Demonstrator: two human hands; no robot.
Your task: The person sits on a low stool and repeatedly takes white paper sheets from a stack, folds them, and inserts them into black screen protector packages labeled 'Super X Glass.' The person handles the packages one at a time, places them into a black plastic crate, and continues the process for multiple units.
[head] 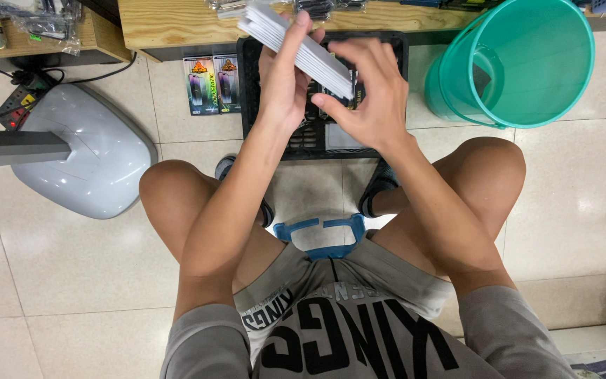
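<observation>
My left hand (285, 77) grips a stack of flat white packets (264, 24), thumb over the top, holding it tilted above a black plastic crate (250, 105) on the floor. My right hand (369, 88) touches the lower right end of the stack with its fingertips, fingers spread. I sit on a blue stool (320, 235), knees apart, feet either side of the crate.
A teal plastic bucket (520, 67) stands at the right of the crate. Two printed packets (213, 84) lie on the tiles left of it. A grey fan base (96, 151) and power strip (15, 105) are at left. Wooden shelf edges (177, 24) run along the top.
</observation>
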